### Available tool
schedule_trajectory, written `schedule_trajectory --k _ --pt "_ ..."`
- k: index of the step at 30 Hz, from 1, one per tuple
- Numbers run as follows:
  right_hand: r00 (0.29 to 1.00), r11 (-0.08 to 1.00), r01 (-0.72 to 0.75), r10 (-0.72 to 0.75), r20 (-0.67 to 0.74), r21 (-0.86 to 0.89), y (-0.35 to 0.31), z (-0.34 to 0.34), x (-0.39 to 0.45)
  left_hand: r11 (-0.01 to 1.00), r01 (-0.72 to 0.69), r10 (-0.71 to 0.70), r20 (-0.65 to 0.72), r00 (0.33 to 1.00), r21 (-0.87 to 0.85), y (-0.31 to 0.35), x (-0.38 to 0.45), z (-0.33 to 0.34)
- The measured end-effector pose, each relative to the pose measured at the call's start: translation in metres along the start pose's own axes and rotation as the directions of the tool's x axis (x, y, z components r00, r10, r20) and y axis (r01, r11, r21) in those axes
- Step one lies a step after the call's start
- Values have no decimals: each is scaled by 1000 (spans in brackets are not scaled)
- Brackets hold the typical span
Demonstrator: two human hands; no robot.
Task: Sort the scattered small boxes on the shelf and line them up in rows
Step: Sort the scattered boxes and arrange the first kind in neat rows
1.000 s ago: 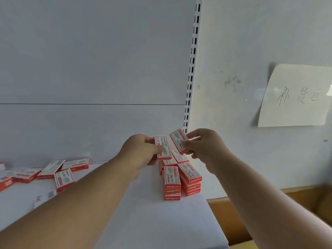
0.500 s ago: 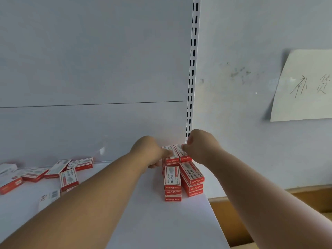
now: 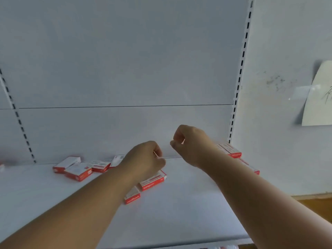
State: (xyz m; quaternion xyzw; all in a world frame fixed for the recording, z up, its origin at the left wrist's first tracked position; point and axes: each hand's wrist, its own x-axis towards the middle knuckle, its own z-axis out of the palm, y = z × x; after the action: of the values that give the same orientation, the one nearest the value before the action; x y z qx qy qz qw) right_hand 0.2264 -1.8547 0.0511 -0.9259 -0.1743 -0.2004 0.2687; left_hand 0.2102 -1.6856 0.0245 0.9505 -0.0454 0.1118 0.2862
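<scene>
Spanning the whole view, the white metal shelf (image 3: 179,212) shows a job partly done — a neat stack of red-and-white small cardboard boxes (image 3: 231,152) sits in its back right corner, while a scattered bunch of the same boxes (image 3: 79,169) lies along the back edge toward the left, unsorted. Two loose boxes (image 3: 152,181) lie mid-shelf, just under the left hand (image 3: 145,159). Both it and the right hand (image 3: 190,142) hover with fingers curled — holding nothing.
</scene>
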Motion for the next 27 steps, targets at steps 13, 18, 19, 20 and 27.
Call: schedule_trajectory --k 13,18,19,20,27 --pt "858 860 -160 363 362 -485 -88 73 -17 948 -316 309 313 898 -31 -138 -28 -65" --pt "808 851 -128 387 444 -509 -90 62 -33 857 -514 480 333 812 18 -127 -26 -43" --pt "815 848 -150 397 422 -508 -91 63 -35 847 -530 488 336 806 43 -127 -25 -40" --pt "813 841 -177 418 406 -512 -91 64 -37 841 -537 483 350 803 73 -128 -26 -38" --pt "847 879 -447 476 238 -165 -82 73 -49 921 -385 386 276 881 -59 -145 -33 -47"
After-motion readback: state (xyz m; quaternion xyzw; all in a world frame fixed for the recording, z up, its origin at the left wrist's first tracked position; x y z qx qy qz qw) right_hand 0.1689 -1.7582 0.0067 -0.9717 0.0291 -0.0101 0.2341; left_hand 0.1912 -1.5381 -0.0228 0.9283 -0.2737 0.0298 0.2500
